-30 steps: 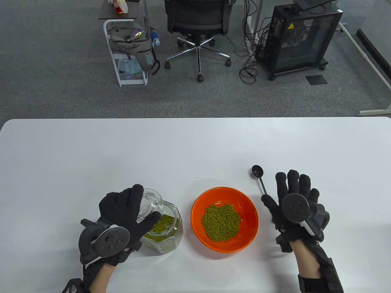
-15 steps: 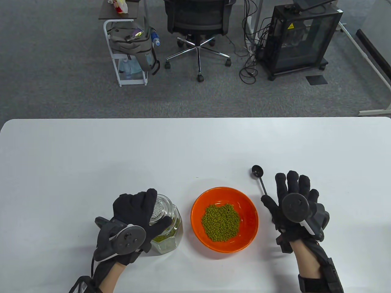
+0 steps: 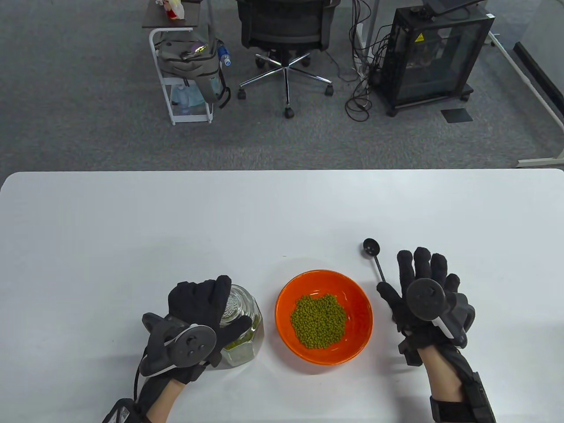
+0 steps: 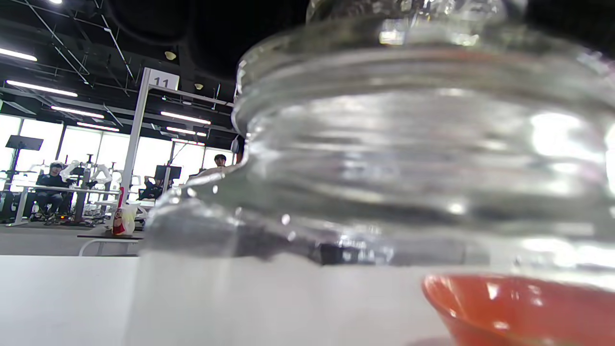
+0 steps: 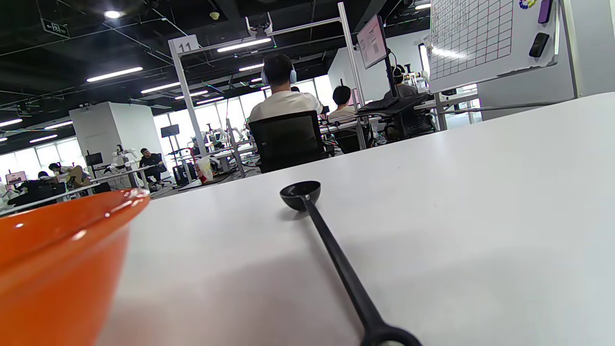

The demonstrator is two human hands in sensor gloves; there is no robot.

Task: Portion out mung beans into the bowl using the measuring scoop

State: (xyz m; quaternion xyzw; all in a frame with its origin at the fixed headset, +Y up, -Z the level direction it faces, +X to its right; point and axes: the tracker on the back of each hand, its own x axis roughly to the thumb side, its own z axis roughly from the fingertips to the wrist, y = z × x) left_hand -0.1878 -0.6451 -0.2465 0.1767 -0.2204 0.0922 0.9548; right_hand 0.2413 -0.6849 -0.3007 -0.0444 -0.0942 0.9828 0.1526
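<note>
Two gloved hands rest low on the white table [image 3: 282, 211]. The left hand [image 3: 200, 308] covers the top of a glass jar [image 3: 246, 335], its fingers [image 3: 220, 291] draped over a clear glass lid [image 3: 235, 304] and its thumb [image 3: 240, 328] curled against the jar's near side, so it grips the lid on the jar's mouth. Whether the lid is fully seated I cannot tell. In the left wrist view the lid's ribbed glass rim [image 4: 413, 144] fills most of the picture, very close and blurred. Green mung beans [image 3: 240, 343] show through the jar's lower wall.

The right hand [image 3: 425, 286] lies flat, palm down, fingers straight and slightly spread, curled round nothing. The near end of the black measuring scoop [image 3: 374, 257] runs under its thumb side; whether the hand touches the handle cannot be seen. The scoop lies on the table with its small round cup at the far end, handle pointing back toward the hand; the right wrist view shows the scoop [image 5: 331, 250] flat on the surface, cup upward.

Between the hands stands an orange bowl [image 3: 286, 308], just beside the jar and apart from the scoop, with a heap of mung beans [image 3: 318, 320] in its middle.

Beyond the table, on grey carpet, stand an office chair [image 3: 286, 31], a small white cart with a grey bag [image 3: 187, 66], and a black cabinet on wheels [image 3: 432, 53].
</note>
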